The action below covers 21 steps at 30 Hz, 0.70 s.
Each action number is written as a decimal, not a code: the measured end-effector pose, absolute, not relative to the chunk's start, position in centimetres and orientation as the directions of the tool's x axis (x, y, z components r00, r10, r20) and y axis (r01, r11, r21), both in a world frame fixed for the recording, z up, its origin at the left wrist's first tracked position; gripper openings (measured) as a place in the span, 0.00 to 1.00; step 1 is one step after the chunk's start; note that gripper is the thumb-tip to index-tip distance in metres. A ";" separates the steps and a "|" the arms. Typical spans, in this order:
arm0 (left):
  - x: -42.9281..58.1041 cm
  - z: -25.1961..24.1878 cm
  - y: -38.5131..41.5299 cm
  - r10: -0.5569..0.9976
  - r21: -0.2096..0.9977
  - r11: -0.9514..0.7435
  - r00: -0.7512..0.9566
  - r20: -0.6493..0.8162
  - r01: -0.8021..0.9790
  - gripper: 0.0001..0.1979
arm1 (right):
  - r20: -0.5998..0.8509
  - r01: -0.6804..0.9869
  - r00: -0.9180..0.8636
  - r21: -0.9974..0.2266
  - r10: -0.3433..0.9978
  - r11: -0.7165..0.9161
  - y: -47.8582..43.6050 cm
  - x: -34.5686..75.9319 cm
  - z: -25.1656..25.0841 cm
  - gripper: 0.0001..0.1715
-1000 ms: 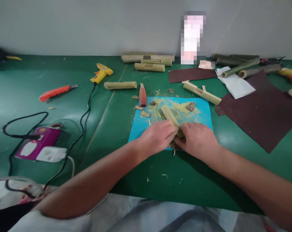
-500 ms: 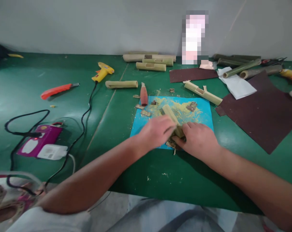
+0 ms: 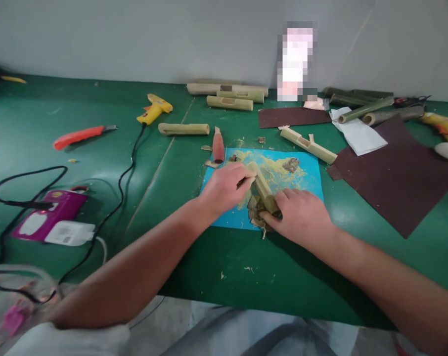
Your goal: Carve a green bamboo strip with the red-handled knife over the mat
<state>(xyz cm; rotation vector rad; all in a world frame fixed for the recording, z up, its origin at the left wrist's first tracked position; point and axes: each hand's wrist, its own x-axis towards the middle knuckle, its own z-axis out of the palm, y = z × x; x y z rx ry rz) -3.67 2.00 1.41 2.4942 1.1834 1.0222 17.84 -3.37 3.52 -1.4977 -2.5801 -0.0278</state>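
My right hand (image 3: 301, 210) is wrapped round the near end of a pale bamboo tube (image 3: 263, 183), which lies slanted over a blue sheet (image 3: 309, 178). Close to the tube's far end, my left hand (image 3: 229, 185) is closed in a pinch; what sits between its fingers is hidden. Brown scraps (image 3: 256, 207) lie partly beneath the tube, by my right thumb. Yellowish dust (image 3: 279, 170) covers much of the sheet. A red-handled blade (image 3: 218, 147) rests at the sheet's upper left corner.
On the green table are a yellow glue gun (image 3: 153, 109), an orange cutter (image 3: 79, 137) and a purple power strip (image 3: 53, 212) with cords. Several bamboo pieces (image 3: 229, 103) lie at the back. Dark brown sheets (image 3: 398, 183) and a white paper (image 3: 359, 133) are at the right.
My left hand has slid up and left along the bamboo tube, toward its far end. My right hand keeps its hold on the near end. The view has shifted slightly.
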 end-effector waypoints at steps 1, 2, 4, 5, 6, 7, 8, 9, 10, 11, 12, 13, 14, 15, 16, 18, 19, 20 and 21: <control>-4.0 1.4 2.3 0.741 0.438 -0.659 0.427 0.518 0.611 0.08 | 0.162 0.863 -0.485 -0.072 0.860 0.500 -3.3 17.9 3.6 0.20; -4.2 1.5 2.5 0.738 0.431 -0.658 0.415 0.532 0.617 0.08 | 0.183 0.861 -0.482 -0.082 0.857 0.501 -3.3 18.1 3.8 0.21; -4.4 1.7 2.6 0.731 0.417 -0.656 0.394 0.557 0.629 0.08 | 0.234 0.842 -0.495 -0.107 0.837 0.529 -3.2 18.4 4.0 0.22; -4.5 1.8 2.6 0.730 0.415 -0.655 0.386 0.565 0.632 0.08 | 0.263 0.821 -0.516 -0.121 0.815 0.559 -3.1 18.6 4.0 0.22; -4.5 1.9 2.6 0.730 0.416 -0.653 0.380 0.568 0.633 0.09 | 0.292 0.788 -0.548 -0.132 0.784 0.601 -3.0 18.8 4.1 0.22; -4.5 2.0 2.5 0.732 0.419 -0.650 0.375 0.569 0.634 0.09 | 0.319 0.745 -0.590 -0.141 0.742 0.652 -2.8 19.0 4.1 0.21; -4.5 2.0 2.5 0.734 0.421 -0.648 0.371 0.569 0.635 0.09 | 0.341 0.690 -0.637 -0.146 0.691 0.709 -2.7 19.1 4.1 0.19; -4.5 2.0 2.4 0.734 0.423 -0.647 0.368 0.570 0.634 0.09 | 0.356 0.629 -0.688 -0.143 0.632 0.764 -2.5 19.3 4.0 0.17; -4.5 2.1 2.4 0.734 0.425 -0.647 0.366 0.573 0.634 0.09 | 0.367 0.562 -0.737 -0.134 0.568 0.816 -2.3 19.4 3.9 0.16; -4.5 2.0 2.4 0.733 0.425 -0.647 0.364 0.575 0.633 0.09 | 0.370 0.493 -0.783 -0.121 0.500 0.861 -2.1 19.6 3.7 0.17; -4.5 2.0 2.3 0.731 0.424 -0.649 0.362 0.579 0.632 0.09 | 0.369 0.431 -0.821 -0.102 0.437 0.896 -1.8 19.8 3.6 0.18; -4.5 2.0 2.3 0.728 0.422 -0.651 0.360 0.584 0.631 0.09 | 0.370 0.386 -0.844 -0.085 0.389 0.919 -1.4 20.0 3.4 0.19; -4.5 2.0 2.2 0.725 0.420 -0.652 0.357 0.589 0.632 0.09 | 0.372 0.357 -0.856 -0.079 0.360 0.931 -1.1 20.3 3.3 0.19; -4.5 2.0 2.2 0.724 0.419 -0.652 0.353 0.593 0.632 0.09 | 0.371 0.359 -0.854 -0.089 0.365 0.929 -0.7 20.5 3.1 0.19; -4.5 2.0 2.1 0.722 0.420 -0.652 0.349 0.597 0.631 0.09 | 0.365 0.387 -0.841 -0.112 0.400 0.915 -0.3 20.9 3.0 0.21; -4.5 2.0 2.0 0.719 0.426 -0.659 0.352 0.600 0.620 0.08 | 0.346 0.437 -0.816 -0.155 0.463 0.886 0.5 21.5 2.9 0.23; -4.5 2.0 1.9 0.717 0.432 -0.664 0.358 0.598 0.610 0.08 | 0.334 0.475 -0.796 -0.168 0.504 0.863 0.8 21.9 2.8 0.23; -4.5 1.9 1.8 0.715 0.437 -0.670 0.365 0.597 0.600 0.08 | 0.327 0.515 -0.772 -0.180 0.545 0.838 1.2 22.2 2.8 0.23; -4.5 1.9 1.8 0.713 0.440 -0.675 0.370 0.596 0.592 0.08 | 0.326 0.543 -0.748 -0.200 0.578 0.816 1.4 22.5 2.7 0.23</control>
